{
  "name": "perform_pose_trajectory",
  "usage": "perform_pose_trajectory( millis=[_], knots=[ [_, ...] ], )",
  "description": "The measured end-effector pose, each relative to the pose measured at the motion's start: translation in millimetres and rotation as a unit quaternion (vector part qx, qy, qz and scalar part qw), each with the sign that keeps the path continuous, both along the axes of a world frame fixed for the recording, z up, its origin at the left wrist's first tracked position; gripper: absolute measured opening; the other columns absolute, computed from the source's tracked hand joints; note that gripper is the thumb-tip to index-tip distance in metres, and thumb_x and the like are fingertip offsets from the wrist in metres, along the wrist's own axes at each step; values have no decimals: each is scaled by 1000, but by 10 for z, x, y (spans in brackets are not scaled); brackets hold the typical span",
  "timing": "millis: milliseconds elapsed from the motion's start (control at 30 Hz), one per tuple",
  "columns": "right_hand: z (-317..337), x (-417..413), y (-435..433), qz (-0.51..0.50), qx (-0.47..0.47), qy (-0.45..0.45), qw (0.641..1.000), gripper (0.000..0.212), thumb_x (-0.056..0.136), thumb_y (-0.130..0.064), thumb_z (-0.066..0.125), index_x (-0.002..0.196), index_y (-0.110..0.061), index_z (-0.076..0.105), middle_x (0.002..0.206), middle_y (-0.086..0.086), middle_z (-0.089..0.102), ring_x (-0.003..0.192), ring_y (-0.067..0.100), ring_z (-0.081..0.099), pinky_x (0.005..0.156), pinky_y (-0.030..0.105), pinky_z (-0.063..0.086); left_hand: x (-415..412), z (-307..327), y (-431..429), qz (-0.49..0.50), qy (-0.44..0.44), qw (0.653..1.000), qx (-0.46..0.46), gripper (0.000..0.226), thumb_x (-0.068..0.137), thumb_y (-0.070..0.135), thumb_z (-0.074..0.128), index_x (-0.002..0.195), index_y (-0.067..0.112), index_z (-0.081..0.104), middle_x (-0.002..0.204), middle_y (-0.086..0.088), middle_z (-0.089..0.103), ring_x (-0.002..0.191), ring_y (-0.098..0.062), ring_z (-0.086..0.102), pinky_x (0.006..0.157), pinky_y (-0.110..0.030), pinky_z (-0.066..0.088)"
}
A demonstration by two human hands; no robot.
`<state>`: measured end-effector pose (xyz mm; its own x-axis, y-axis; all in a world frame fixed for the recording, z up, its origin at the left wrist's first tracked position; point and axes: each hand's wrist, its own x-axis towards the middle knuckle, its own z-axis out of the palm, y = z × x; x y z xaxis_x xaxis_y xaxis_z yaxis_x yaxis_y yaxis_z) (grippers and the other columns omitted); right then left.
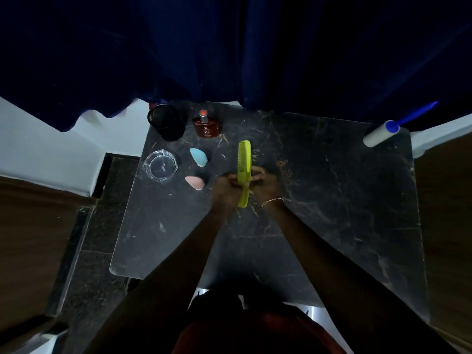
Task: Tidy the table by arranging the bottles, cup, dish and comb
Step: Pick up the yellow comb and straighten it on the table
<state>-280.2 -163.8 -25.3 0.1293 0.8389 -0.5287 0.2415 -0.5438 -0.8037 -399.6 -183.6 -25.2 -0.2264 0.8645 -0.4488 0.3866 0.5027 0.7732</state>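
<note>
A yellow-green comb point(244, 164) is held upright above the middle of the dark marble table point(332, 200). My left hand point(226, 190) and my right hand point(264, 183) both grip its lower half. To the left stand a black mesh cup point(166, 122), a red-brown perfume bottle point(207, 126), a clear glass dish point(161, 166), a small light-blue bottle point(198, 156) and a small pink bottle point(195, 183).
A lint roller point(380, 134) with a blue handle lies at the table's far right corner. A dark blue curtain point(229, 47) hangs behind the table. Dark floor tiles point(102, 238) lie to the left of the table.
</note>
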Motion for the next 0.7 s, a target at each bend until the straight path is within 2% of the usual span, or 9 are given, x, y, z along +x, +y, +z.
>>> perform_pose_trajectory(
  millis=[33,133,167,233,300,400,467,567,700],
  knots=[
    [-21,-39,56,7,-1,-17,1000,44,82,9,68,125,0,63,110,26,70,99,34,68,91,57,55,-15,-12,47,-4,19,1000,6,17,82,15,83,95,5,79,91,-13,80,64,-11,64,53,-6,42],
    [-76,-139,203,33,4,-82,996,40,84,0,66,124,-6,65,117,23,70,97,27,66,92,48,56,-62,-51,177,-26,51,998,8,20,85,18,80,102,8,80,96,-14,80,83,-27,74,61,-11,37],
    [-96,-162,251,42,3,-97,994,40,85,-1,65,125,-7,65,119,21,70,98,28,67,91,43,58,-78,-67,214,-31,58,998,6,22,87,19,79,105,7,79,99,-15,80,90,-31,75,63,-13,39],
    [-136,-212,320,74,-36,-98,992,43,91,-2,60,133,-8,59,128,21,64,103,25,63,88,26,57,-111,-122,279,-42,77,996,-7,26,90,25,77,108,6,78,104,-17,79,98,-33,74,76,-29,51],
    [-191,-263,373,94,-51,-130,986,45,90,-7,63,135,-13,58,129,18,65,109,26,64,96,33,54,-140,-186,330,-49,82,995,-12,26,91,26,76,105,5,78,103,-18,78,97,-34,74,76,-33,53],
    [-239,-327,391,95,3,-194,976,39,83,-20,70,122,-21,68,117,10,73,111,29,68,98,39,53,-160,-289,351,-72,97,993,0,20,91,20,73,103,4,76,100,-18,77,95,-36,73,70,-28,44],
    [-258,-372,373,113,22,-210,971,35,83,-28,62,115,-19,72,115,7,74,111,29,68,97,37,53,-166,-337,344,-76,117,990,10,21,89,19,73,106,6,74,100,-17,77,95,-37,73,71,-31,48],
    [-240,-416,352,134,4,-214,968,43,79,-33,53,117,-20,72,116,6,74,112,28,67,99,34,52,-166,-363,330,-93,154,983,27,26,92,23,70,114,9,69,108,-16,73,98,-36,71,79,-40,55],
    [-190,-453,310,129,39,-226,965,61,71,-42,37,115,-17,72,112,10,74,108,30,68,93,32,51,-162,-345,299,-108,170,978,47,33,91,27,67,120,11,65,120,-14,65,103,-36,66,83,-43,53]
  ],
)
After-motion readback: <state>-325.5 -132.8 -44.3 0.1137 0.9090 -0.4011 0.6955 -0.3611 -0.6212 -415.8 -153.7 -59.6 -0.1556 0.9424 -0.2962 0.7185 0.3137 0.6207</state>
